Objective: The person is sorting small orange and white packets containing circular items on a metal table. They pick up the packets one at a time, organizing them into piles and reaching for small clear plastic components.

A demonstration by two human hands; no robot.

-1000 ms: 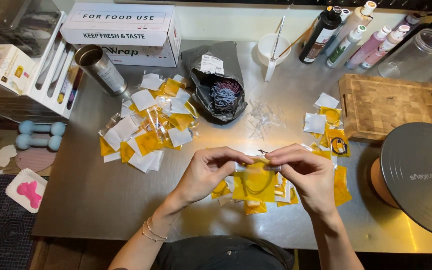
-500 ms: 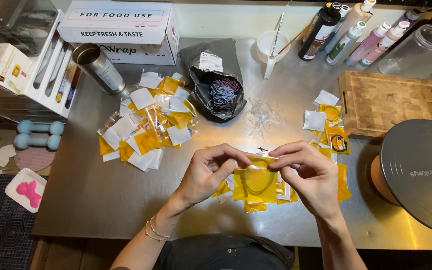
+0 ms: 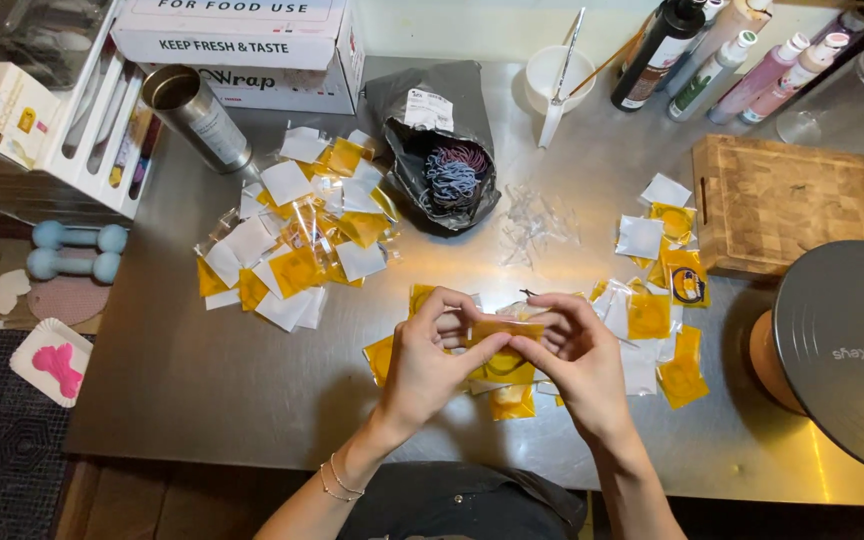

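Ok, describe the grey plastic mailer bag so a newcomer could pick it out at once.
Start at the steel table and look to its far middle, between the left pile of yellow and white packets and the white bowl. The grey mailer bag lies there open, the only dark crumpled bag, with hair ties showing inside.

Both forearms reach up from the bottom edge and converge over the middle. The left hand [image 3: 430, 362] is curled, palm turned inward, thumb and fingertips pinched together toward the right. The right hand [image 3: 580, 362] mirrors it, fingers bent and pinched toward the left. Their fingertips nearly meet. The left wrist wears thin bracelets.
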